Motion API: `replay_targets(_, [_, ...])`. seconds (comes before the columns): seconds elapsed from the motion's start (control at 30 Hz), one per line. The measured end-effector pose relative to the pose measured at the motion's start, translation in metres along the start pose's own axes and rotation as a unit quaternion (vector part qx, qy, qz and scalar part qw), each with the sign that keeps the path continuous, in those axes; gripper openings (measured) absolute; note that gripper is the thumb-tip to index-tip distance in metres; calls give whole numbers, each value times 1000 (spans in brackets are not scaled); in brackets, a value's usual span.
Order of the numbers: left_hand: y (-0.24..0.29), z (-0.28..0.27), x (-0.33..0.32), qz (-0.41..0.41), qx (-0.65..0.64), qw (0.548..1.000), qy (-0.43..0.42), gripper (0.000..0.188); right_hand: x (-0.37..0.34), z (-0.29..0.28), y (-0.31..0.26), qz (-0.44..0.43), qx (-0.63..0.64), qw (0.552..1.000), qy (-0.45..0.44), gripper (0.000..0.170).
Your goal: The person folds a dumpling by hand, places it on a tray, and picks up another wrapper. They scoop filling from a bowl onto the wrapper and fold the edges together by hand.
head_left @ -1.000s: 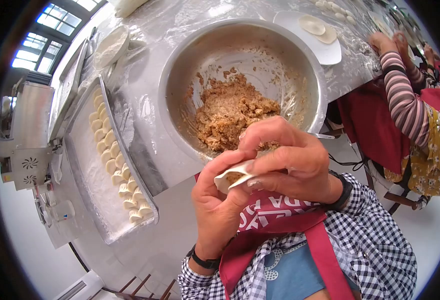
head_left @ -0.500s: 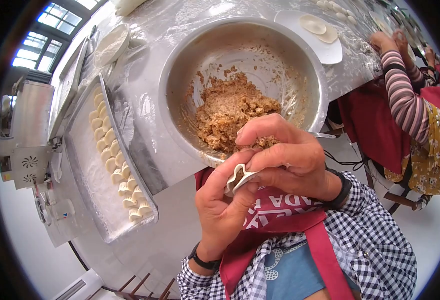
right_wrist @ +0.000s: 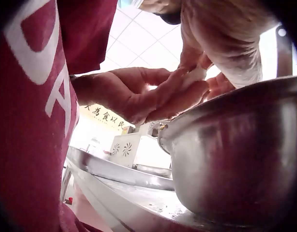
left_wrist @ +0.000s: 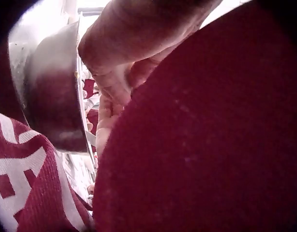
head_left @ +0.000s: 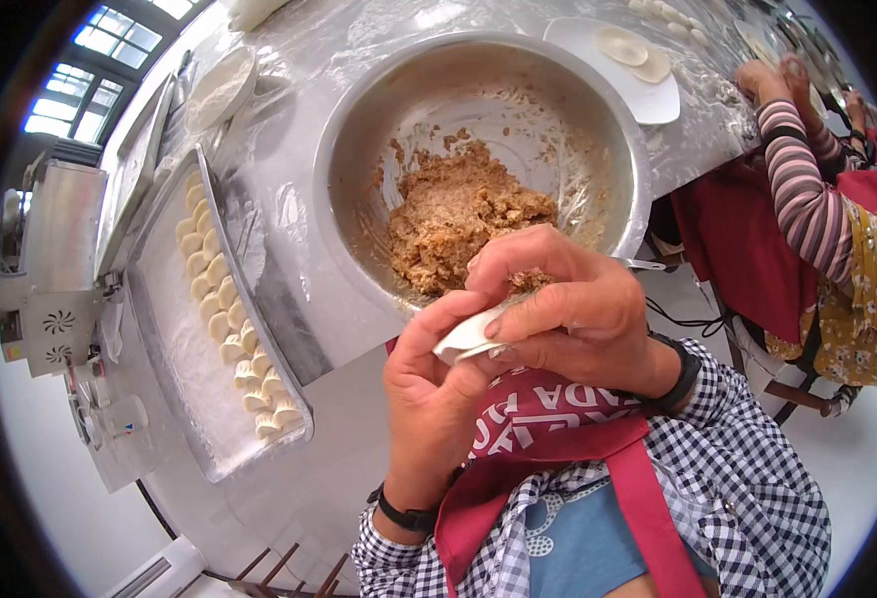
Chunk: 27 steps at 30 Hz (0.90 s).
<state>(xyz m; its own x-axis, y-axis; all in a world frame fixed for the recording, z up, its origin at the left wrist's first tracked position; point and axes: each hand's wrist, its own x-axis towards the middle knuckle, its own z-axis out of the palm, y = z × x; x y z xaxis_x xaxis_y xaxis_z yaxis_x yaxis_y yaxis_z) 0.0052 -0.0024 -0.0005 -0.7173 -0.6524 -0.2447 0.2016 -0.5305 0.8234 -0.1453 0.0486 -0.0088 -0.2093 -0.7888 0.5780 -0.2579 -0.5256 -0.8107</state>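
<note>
Both hands meet at the near rim of a big steel bowl (head_left: 598, 110) that holds brown minced filling (head_left: 463, 214). Between them is a dumpling (head_left: 468, 337), its white wrapper folded over so the filling inside no longer shows. The left hand (head_left: 424, 384) pinches one end with thumb and forefinger. The right hand (head_left: 583, 319) pinches the other end, its thumb and fingers along the wrapper's edge. In the right wrist view the dumpling (right_wrist: 194, 76) is a pale patch among the fingers. The left wrist view has mostly red apron cloth, hiding the dumpling.
A floured metal tray (head_left: 174, 369) at the left carries rows of finished dumplings (head_left: 221, 299). Round wrappers (head_left: 622, 46) lie on a white board (head_left: 578, 45) behind the bowl. A bowl of flour (head_left: 221, 92) stands back left. Another person's striped sleeve (head_left: 807, 189) is at the right.
The wrapper has gone from gaping, with filling showing, through a pinched wavy edge to folded over. Both hands stay near the bowl's rim, their fingers shifting along the dumpling.
</note>
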Motion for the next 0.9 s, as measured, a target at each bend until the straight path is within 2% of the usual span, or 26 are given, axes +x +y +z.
replay_targets(0.07, [-1, -2, 0, 31, -75, 996, -20, 40, 2, 3, -3, 5, -77, 996, 38, 18])
replay_targets(0.2, [1, 2, 0, 44, -47, 998, -27, 38, 0, 1, 1, -4, -54, 998, 27, 18])
replay_targets(0.27, [2, 8, 0, 75, 42, 996, 5, 38, 0, 0, 3, -18, -49, 998, 19, 16])
replay_targets(0.3, [2, 7, -1, 75, 42, 996, 5, 38, 0, 0, 3, -19, -49, 998, 19, 16])
replay_targets(0.37, [1, 6, -3, 98, 180, 979, -10, 40, -1, -1, 4, -25, -49, 998, 6, 14])
replay_targets(0.47, [0, 3, -5, 96, 219, 970, -35, 41, 0, -3, 4, -40, -64, 997, -11, 13])
replay_targets(0.6, [-2, -1, -4, 61, 150, 986, -30, 42, -2, -5, 4, -31, -62, 997, -18, 18])
replay_targets(0.67, [-3, -5, -5, 41, 134, 989, -44, 46, -1, -3, -1, 15, -45, 999, 5, 27])
replay_targets(0.77, [2, 2, -3, 72, 135, 987, -51, 49, -3, -6, 1, 8, -35, 999, -22, 33])
replay_targets(0.9, [3, 6, -3, 82, 151, 984, -45, 49, 0, -8, 1, 4, -39, 998, -41, 28])
